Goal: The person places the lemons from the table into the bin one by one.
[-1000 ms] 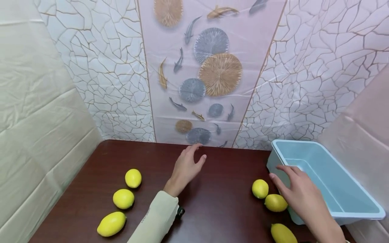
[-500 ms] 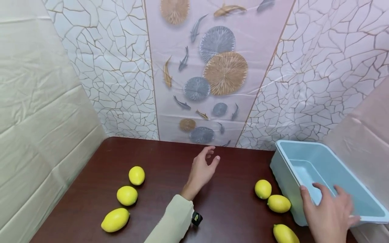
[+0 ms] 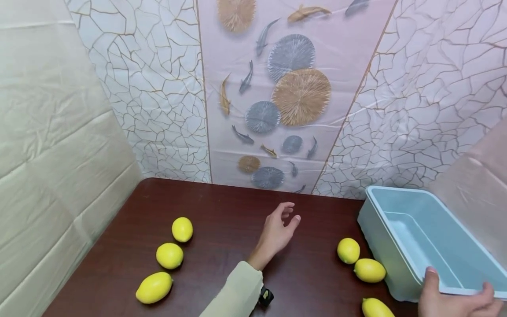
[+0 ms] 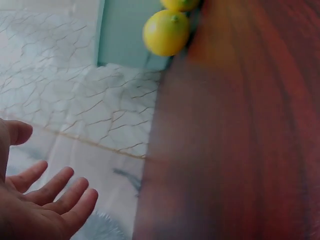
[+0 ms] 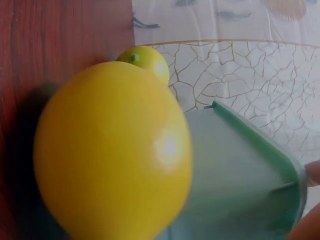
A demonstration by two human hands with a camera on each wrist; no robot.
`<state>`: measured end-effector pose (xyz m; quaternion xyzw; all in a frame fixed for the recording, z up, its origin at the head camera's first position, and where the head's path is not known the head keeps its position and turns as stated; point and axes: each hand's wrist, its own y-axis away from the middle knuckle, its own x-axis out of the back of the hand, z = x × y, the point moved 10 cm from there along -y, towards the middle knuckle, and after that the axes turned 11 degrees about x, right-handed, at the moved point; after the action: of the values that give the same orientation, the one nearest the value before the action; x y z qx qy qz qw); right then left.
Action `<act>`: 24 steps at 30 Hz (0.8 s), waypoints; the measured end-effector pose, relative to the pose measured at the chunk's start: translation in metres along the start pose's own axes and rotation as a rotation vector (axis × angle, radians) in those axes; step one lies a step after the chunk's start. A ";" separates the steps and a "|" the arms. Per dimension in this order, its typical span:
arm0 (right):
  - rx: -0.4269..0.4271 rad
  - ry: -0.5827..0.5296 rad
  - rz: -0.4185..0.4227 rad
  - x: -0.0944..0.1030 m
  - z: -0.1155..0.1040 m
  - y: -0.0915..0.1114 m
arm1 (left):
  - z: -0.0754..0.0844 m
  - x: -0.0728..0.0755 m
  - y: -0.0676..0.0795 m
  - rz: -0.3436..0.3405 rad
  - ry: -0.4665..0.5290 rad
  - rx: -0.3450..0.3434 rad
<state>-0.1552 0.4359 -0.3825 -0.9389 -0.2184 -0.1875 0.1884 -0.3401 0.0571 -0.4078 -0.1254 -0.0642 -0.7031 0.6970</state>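
Note:
A light blue plastic basin [image 3: 396, 240] stands at the right of the dark table, its inside bare. My right hand [image 3: 455, 304] is at its near end, thumb and fingers over the rim; in the right wrist view the thumb [image 5: 312, 172] meets the rim. The far part of that hand is cut off by the frame. Beside the basin lie three lemons: one rounder lemon [image 3: 348, 251], another lemon [image 3: 369, 270] by the basin wall, and a third lemon [image 3: 377, 307] nearer. My left hand [image 3: 275, 233] hovers mid-table, fingers loosely bent, holding nothing.
On the left of the table [image 3: 222, 211] lie three more lemons in a slanting row: a far lemon [image 3: 182, 229], a middle lemon [image 3: 169, 256] and a near lemon [image 3: 154, 287]. Patterned sheets [image 3: 166, 88] close off the back and sides.
My right hand has come from above the lemons and the basin's side to its near rim. My left hand has shifted right. The lemons and basin stay put while the view turns slightly.

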 end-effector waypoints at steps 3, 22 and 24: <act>-0.099 0.008 -0.003 -0.002 0.010 -0.003 | 0.003 -0.019 -0.003 -0.038 -0.076 -0.032; -0.264 -0.349 0.083 0.002 0.025 -0.020 | 0.025 -0.076 -0.017 -0.217 -0.293 -0.125; -0.254 -0.308 0.055 0.001 0.027 -0.020 | 0.023 -0.080 -0.016 -0.213 -0.316 -0.121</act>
<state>-0.1568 0.4643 -0.3997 -0.9784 -0.1933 -0.0625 0.0379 -0.3545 0.1407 -0.4056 -0.2682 -0.1434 -0.7470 0.5912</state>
